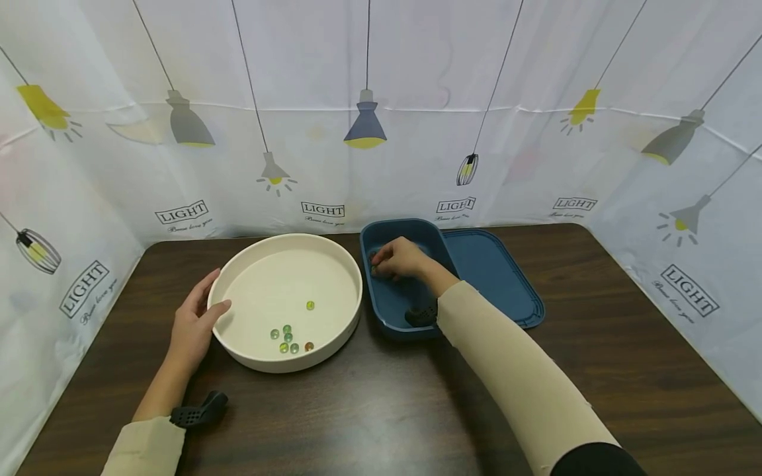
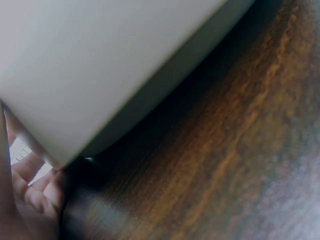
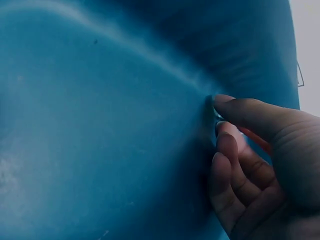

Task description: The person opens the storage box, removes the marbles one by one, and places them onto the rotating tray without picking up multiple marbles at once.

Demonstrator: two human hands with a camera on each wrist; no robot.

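Observation:
My left hand [image 1: 194,322] grips the left side of a round cream tray [image 1: 268,281], its thumb over the rim and its fingers along the outside. Several glass marbles lie in the tray: green ones near the front, a reddish-brown marble [image 1: 309,346] and a yellow-green marble [image 1: 310,305] apart from the rest. My right hand [image 1: 400,258] reaches into a blue rectangular box [image 1: 381,305], near its left wall. In the right wrist view, its thumb and forefinger pinch a small glass marble [image 3: 217,116], mostly covered by the fingertips. Something orange-red [image 3: 255,140] shows behind the fingers, partly hidden.
A blue lid [image 1: 497,281] lies flat against the right side of the box. Everything stands on a dark wooden table [image 1: 381,410]. A white curtain [image 1: 411,165] with printed lamps closes off the back and both sides.

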